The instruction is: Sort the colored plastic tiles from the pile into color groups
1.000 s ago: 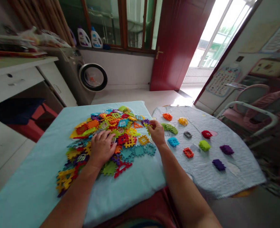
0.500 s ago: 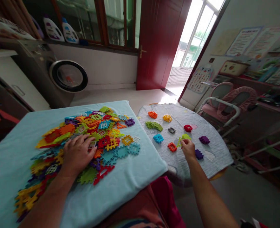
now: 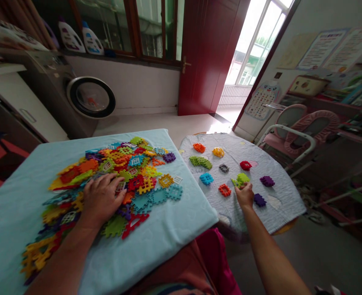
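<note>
Many colourful interlocking plastic pieces (image 3: 144, 200) lie in a heap on the blue-covered table (image 3: 181, 221). My left hand (image 3: 102, 198) rests on the heap with its fingers apart. On the grey cloth of the round table (image 3: 217, 209), my right hand (image 3: 244, 194) pinches a lime-green piece (image 3: 234, 182) beside a small lime-green pile (image 3: 242, 178). Around it sit an orange-red square piece (image 3: 224, 189), a blue group (image 3: 206, 178), a dark purple group (image 3: 260, 200), a purple group (image 3: 267, 180) and a red group (image 3: 245, 165).
Farther back on the round table are a green row (image 3: 201, 162), a grey piece (image 3: 224, 168), an orange group (image 3: 199, 147) and a yellow group (image 3: 218, 152). A pink chair (image 3: 287, 137) stands right, a washing machine (image 3: 91, 97) back left.
The lime-green piece in my right hand has moved down and closer against the lime-green pile. My left hand stays on the heap. The camera view has shifted slightly.
</note>
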Action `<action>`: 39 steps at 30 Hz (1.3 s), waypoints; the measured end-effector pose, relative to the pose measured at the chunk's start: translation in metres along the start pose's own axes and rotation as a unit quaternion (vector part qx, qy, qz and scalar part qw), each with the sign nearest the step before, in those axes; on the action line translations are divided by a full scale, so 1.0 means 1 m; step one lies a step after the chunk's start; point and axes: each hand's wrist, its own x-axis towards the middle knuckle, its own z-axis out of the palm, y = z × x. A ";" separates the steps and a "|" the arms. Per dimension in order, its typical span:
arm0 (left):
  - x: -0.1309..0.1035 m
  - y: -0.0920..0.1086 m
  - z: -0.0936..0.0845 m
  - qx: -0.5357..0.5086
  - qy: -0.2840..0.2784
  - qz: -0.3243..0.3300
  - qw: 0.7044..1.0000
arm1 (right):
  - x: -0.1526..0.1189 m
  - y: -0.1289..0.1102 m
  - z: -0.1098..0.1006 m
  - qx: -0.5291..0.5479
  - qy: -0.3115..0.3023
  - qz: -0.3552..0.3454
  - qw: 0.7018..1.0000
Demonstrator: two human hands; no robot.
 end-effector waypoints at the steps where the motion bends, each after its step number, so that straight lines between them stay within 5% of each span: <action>1: 0.000 0.000 0.000 -0.002 0.000 -0.002 1.000 | -0.002 0.001 0.001 -0.007 0.002 0.004 1.000; 16: 0.000 0.001 -0.001 0.009 0.003 0.006 1.000 | -0.007 0.003 0.001 0.015 0.047 -0.076 0.996; 22: -0.001 0.002 -0.001 -0.008 0.001 -0.004 1.000 | -0.039 -0.015 0.008 -0.064 -0.068 -0.244 0.965; 28: -0.001 0.002 -0.001 0.004 -0.002 0.001 1.000 | -0.051 -0.021 0.010 -0.156 -0.108 -0.242 0.951; 36: -0.001 0.000 0.001 0.009 -0.003 -0.002 1.000 | -0.056 0.002 -0.004 -0.093 -0.126 -0.274 0.949; 39: 0.000 -0.001 0.002 0.017 -0.006 0.003 1.000 | -0.034 0.015 -0.019 -0.091 -0.066 -0.225 0.968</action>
